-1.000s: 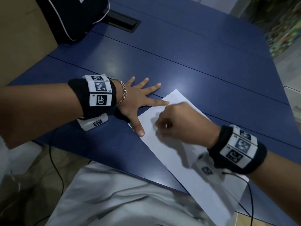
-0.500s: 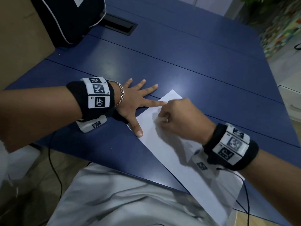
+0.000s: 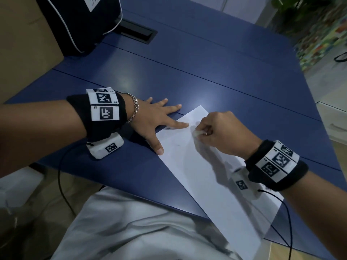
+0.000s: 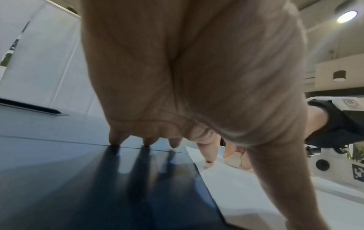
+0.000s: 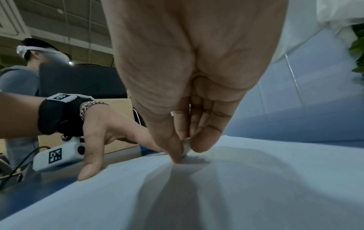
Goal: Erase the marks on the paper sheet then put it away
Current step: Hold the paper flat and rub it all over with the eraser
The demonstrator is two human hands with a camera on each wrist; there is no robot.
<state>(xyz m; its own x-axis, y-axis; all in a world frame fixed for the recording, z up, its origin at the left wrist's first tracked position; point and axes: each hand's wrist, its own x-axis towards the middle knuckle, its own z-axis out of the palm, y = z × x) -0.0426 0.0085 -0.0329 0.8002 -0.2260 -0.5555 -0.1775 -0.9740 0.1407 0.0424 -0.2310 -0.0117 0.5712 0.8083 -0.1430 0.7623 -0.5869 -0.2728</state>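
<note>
A white paper sheet (image 3: 206,175) lies slanted on the blue table (image 3: 216,72), its near end hanging over the front edge. My left hand (image 3: 152,119) is spread flat; its forefinger and thumb press the sheet's far left corner, and the other fingers rest on the table. My right hand (image 3: 217,132) pinches a small white eraser (image 3: 196,133) and holds it against the paper near the far end. The right wrist view shows the eraser (image 5: 186,146) between thumb and fingertips, touching the sheet (image 5: 236,194). Faint marks show by the left forefinger.
A black bag (image 3: 80,23) stands at the table's back left beside a cardboard box (image 3: 22,44). A black cable hatch (image 3: 137,33) is set into the tabletop. Cables hang from both wrist cameras. Another person (image 5: 21,74) stands beyond the table.
My right hand with the eraser has shifted up the sheet toward its far end, rubbing. The left hand has stayed pressed on the corner.
</note>
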